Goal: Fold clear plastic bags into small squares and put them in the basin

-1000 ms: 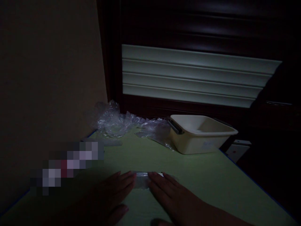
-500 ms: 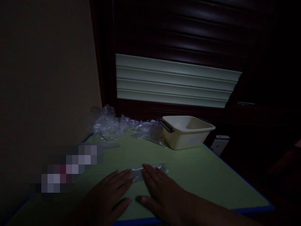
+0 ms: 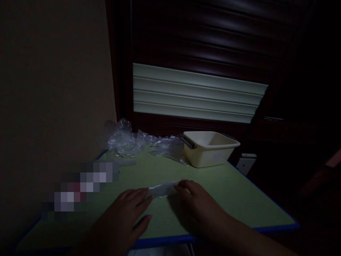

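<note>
A folded strip of clear plastic, like a flattened bag, lies on the green table top between my hands. My left hand rests with its fingers stretched out, their tips on the strip's left end and the thumb apart. At the other end, my right hand has its fingers curled and pinched on the plastic. The right hand covers that end, so its edge is hidden.
Crumpled clear plastic bags lie at the back left by the wall. A cream plastic bin with dark handles stands at the back right. A pixelated item lies at left. Beyond the right edge is a white box.
My right hand has gone from lying flat on the plastic to pinching its right end, shifting rightward. The left hand stays nearly in place. The view has tilted slightly.
</note>
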A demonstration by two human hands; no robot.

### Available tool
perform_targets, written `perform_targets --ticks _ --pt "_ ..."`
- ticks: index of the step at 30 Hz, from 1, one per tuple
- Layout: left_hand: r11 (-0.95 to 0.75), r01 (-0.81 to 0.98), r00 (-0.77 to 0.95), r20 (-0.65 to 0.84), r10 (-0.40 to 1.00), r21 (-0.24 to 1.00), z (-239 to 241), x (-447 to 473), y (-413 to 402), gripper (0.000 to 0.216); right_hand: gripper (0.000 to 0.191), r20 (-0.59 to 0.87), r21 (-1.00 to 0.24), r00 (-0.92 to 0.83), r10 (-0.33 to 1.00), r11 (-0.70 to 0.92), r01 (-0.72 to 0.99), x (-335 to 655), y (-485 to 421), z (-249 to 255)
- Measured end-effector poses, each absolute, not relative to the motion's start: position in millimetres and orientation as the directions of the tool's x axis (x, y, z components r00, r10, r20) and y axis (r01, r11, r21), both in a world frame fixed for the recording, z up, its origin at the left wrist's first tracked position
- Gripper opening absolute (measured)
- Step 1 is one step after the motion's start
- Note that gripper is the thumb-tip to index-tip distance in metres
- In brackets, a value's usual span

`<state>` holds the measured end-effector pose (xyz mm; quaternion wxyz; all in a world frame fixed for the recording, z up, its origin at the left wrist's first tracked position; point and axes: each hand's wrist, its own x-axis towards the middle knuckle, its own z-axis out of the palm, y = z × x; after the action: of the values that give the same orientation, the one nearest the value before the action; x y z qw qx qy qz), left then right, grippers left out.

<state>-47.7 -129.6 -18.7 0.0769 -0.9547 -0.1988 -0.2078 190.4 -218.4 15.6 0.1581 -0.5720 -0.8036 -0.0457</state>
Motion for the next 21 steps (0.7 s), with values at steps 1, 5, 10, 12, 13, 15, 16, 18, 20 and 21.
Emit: perform_targets --ticks 1,5,10,12,13,15,16,18,20,21 --pt "-0.906 0.419 0.826 0.439 0.352 -0.062 -19 -48 -130 0.037 0.039 0.292 -0.110 -0.326 0.899 0.371 0.922 181 -216 17" --pt "-0.895 0.445 0.796 0.477 0.374 -0.040 -22 -50 -131 0.039 0.022 0.253 -0.129 -0.347 0.903 0.387 0.913 159 -212 14" --pt "-0.895 0.445 0.769 0.528 0.360 -0.038 -23 -53 -129 0.032 0.029 0.285 -0.225 -0.356 0.890 0.423 0.878 171 -216 11" --pt "-0.915 0.403 0.795 0.504 0.338 -0.022 -20 -53 -131 0.032 0.033 0.296 -0.219 -0.390 0.872 0.459 0.861 181 -215 11" --pt "-0.929 0.370 0.811 0.492 0.317 -0.012 -18 -52 -132 0.033 0.034 0.306 -0.211 -0.403 0.863 0.474 0.855 185 -213 12" --pt "-0.949 0.316 0.836 0.468 0.285 0.013 -13 -51 -135 0.035 0.031 0.346 -0.209 -0.405 0.846 0.490 0.846 189 -210 11" --pt "-0.953 0.302 0.840 0.466 0.278 0.024 -10 -50 -137 0.035 0.029 0.364 -0.214 -0.405 0.838 0.499 0.840 190 -209 11" --pt "-0.956 0.291 0.840 0.467 0.277 0.043 -3 -49 -139 0.036 0.026 0.372 -0.217 -0.430 0.823 0.527 0.822 189 -206 9" --pt "-0.961 0.270 0.847 0.459 0.266 0.059 1 -48 -141 0.037 0.025 0.358 -0.211 -0.461 0.812 0.551 0.808 188 -206 7" --pt "-0.965 0.254 0.853 0.455 0.257 0.068 2 -47 -142 0.038 0.026 0.354 -0.208 -0.468 0.810 0.556 0.805 187 -206 6"
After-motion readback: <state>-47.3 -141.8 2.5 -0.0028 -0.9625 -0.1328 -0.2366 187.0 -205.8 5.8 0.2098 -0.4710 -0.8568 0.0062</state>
